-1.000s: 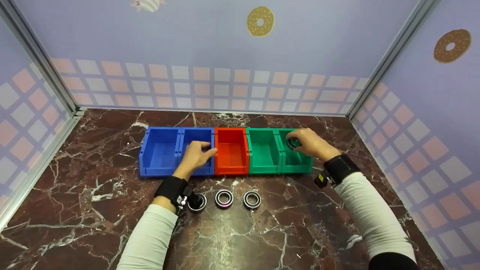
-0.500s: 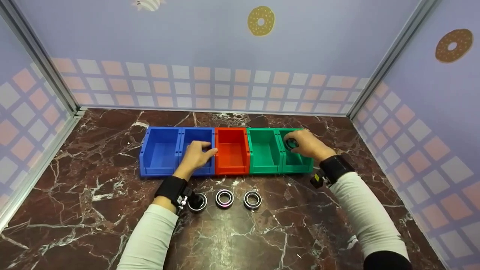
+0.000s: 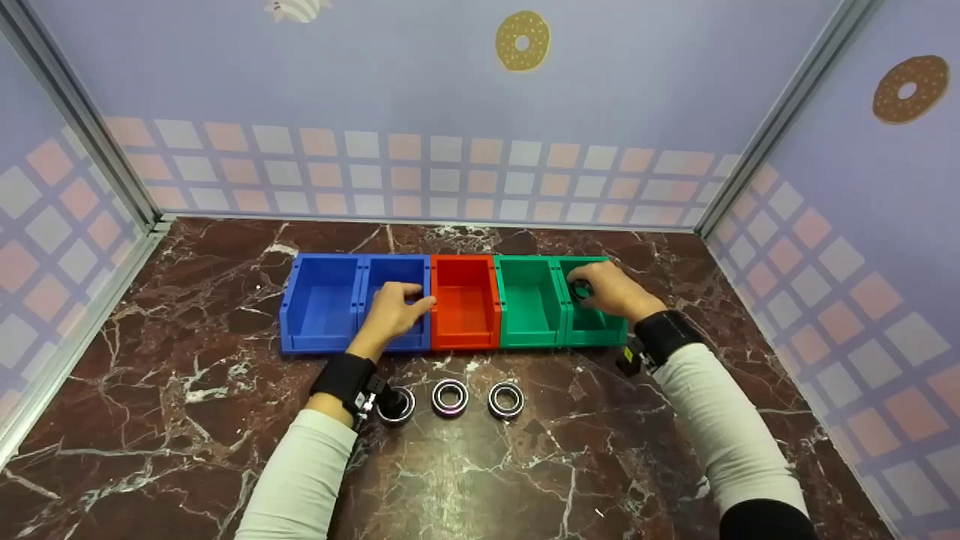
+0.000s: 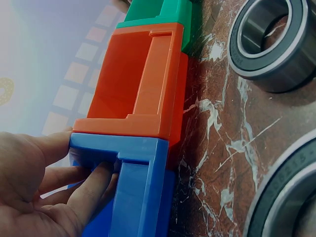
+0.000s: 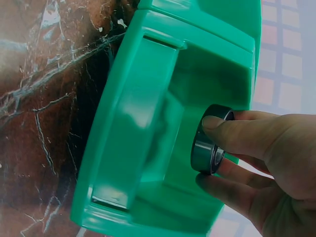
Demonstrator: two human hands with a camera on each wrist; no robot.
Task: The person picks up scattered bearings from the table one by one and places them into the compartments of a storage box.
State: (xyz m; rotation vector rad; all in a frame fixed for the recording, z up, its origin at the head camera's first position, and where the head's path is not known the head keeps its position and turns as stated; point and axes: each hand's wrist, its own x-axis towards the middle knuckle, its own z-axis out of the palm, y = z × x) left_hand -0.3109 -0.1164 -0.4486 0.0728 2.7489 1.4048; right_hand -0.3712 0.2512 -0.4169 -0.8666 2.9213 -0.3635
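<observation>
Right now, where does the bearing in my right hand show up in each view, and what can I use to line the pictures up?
Right wrist: the bearing, right of centre, pinched by the right hand.
Head: right of centre, within the outline of the rightmost green bin.
Left wrist: not visible.
Shared landmark: the inner green bin, next to the red bin in the head view, cut off by the top edge in both wrist views.

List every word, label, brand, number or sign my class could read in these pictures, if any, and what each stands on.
Nothing can be read with certainty.
Near bearing, left wrist view: faint characters on its dark face, too blurred to read.
Yellow label on the right wrist device: too small to tell whether it bears writing.
Blue bin, red bin, green bins: no lettering visible.
</observation>
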